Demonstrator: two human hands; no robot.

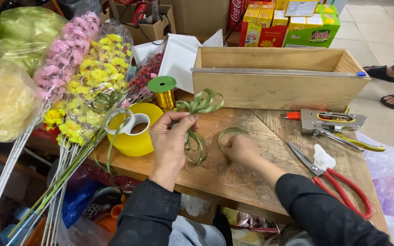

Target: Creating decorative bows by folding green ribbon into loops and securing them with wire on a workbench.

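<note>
Seen from above: worn wooden worktop (233, 173), crowded. At the back, long open-topped plywood box (274, 77) with a metal strip along its rim. To the left, sheaves of plastic-wrapped artificial flowers, yellow blossoms (92, 86) beside pink ones (67, 52), white and green stems hanging past the worktop's edge. Behind the box, stacked cardboard cartons (292, 23) in yellow, red and green, rectangular, printed faces toward the camera, plus a plain brown carton (153, 23) further left.

At centre, thin olive-green ribbon (199, 107), already gathered into several loops, apparently a bow part-made: loops fanned above and below the grip, no visible knot, tails untrimmed. Left hand (172, 136) closed, thumb and fingertips pinching the ribbon at its waist, just above the worktop. Right hand (242, 149) curled shut over a further loop of the same ribbon, just beside the left.

Nearby: yellow tape roll (135, 130), green-capped spool of gold wire (164, 93), metal staple gun (331, 122), red-handled scissors (338, 184) lying unused at right.
</note>
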